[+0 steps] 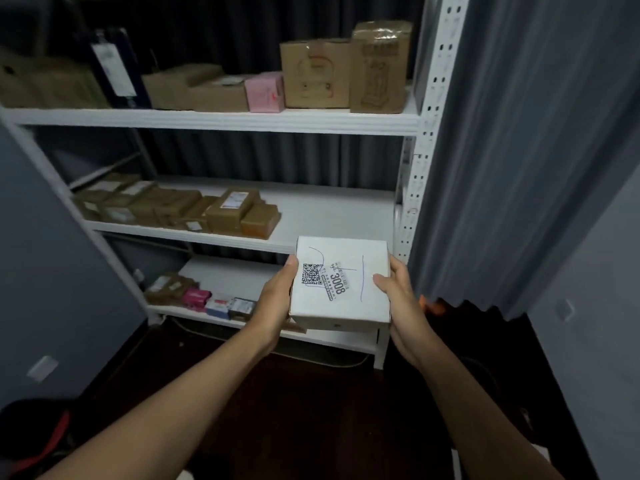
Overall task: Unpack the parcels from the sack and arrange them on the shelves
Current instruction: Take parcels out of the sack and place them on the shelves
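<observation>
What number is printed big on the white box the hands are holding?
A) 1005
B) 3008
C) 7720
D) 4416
B, because the label on top of the white box, held between the left hand and the right hand, reads 3008 beside a square code.

A box point(341, 278) is held in front of the shelves point(242, 121) between the two hands, the left hand point(277, 299) at its left side and the right hand point(398, 299) at its right. Cardboard boxes point(346, 71) are lined along the top shelf, a cluster of parcels point(180, 209) is gathered at the left of the middle shelf, and small packets point(207, 297) are set on the left of the bottom shelf. A curtain point(519, 150) is hung to the right of the shelves.
</observation>
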